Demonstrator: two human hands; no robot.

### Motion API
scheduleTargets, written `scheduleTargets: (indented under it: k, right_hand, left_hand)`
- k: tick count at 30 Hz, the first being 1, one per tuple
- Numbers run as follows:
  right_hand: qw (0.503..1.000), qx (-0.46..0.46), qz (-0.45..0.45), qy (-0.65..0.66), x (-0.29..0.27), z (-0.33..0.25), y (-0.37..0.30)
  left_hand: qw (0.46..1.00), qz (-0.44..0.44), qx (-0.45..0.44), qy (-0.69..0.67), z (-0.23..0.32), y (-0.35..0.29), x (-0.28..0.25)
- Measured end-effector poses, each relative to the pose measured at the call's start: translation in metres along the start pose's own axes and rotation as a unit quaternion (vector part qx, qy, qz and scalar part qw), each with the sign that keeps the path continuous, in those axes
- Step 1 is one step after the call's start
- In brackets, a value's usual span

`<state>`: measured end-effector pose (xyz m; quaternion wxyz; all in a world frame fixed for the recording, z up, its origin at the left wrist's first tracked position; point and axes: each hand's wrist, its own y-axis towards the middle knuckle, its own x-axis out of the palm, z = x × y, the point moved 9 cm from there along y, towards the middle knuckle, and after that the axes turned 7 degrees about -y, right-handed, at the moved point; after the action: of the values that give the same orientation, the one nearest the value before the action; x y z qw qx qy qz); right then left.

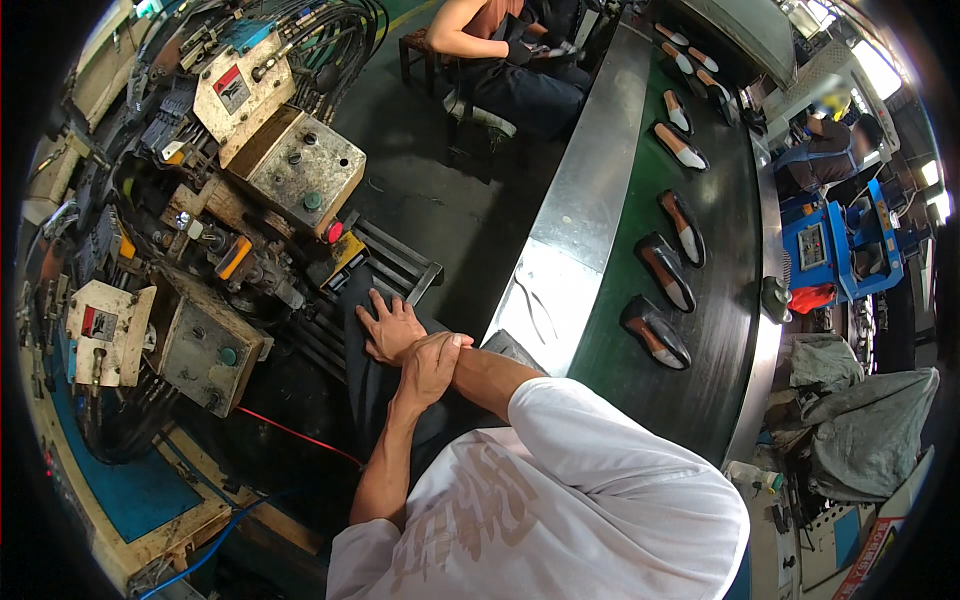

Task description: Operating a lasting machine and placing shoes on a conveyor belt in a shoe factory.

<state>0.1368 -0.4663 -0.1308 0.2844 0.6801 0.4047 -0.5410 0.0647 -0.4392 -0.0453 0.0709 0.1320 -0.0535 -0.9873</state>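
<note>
Your right hand lies flat, fingers spread, on your dark-trousered lap, holding nothing. Your left hand is curled around your right wrist. The nearest shoe sits well apart on the conveyor belt.

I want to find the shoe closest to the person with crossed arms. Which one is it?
Look at the long dark green conveyor belt curving up the right side. A line of shoes lies along it. The one you want is the lowest shoe, black with a pale tan insole, the only one level with the person's right hand.
</note>
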Motion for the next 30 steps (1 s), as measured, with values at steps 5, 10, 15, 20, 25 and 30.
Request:
scheduleTargets:
  k: [5, 10, 15, 20, 25, 30]
  right_hand:
    - [1.0, 0.001, 0.004, -0.003, 0.002, 0.0, -0.0004]
    - [1.0, 0.001, 0.023, -0.016, 0.0001, -0.0006, -0.0008]
    - [1.0, 0.002, 0.018, -0.013, -0.0016, -0.0015, -0.0008]
    - [1.0, 0.002, 0.016, -0.019, -0.0018, -0.0012, -0.0008]
    - [1.0, 0.001, 0.001, -0.013, 0.0012, -0.0008, 0.0]
    - [1.0, -0.001, 0.005, -0.013, 0.0006, -0.0014, 0.0007]
  left_hand:
    - [1.0, 0.002, 0.0, -0.002, 0.001, -0.0005, 0.0]
    - [1.0, 0.006, 0.007, 0.004, 0.002, -0.0005, -0.0008]
    - [1.0, 0.009, 0.007, 0.0, 0.0017, -0.0016, -0.0011]
    - [1.0, 0.009, 0.01, -0.004, 0.0024, -0.0006, -0.0009]
    - [1.0, 0.01, 0.005, -0.004, -0.0007, -0.0008, -0.0009]
    - [1.0, 0.013, 0.007, -0.007, -0.0022, -0.0004, -0.0014]
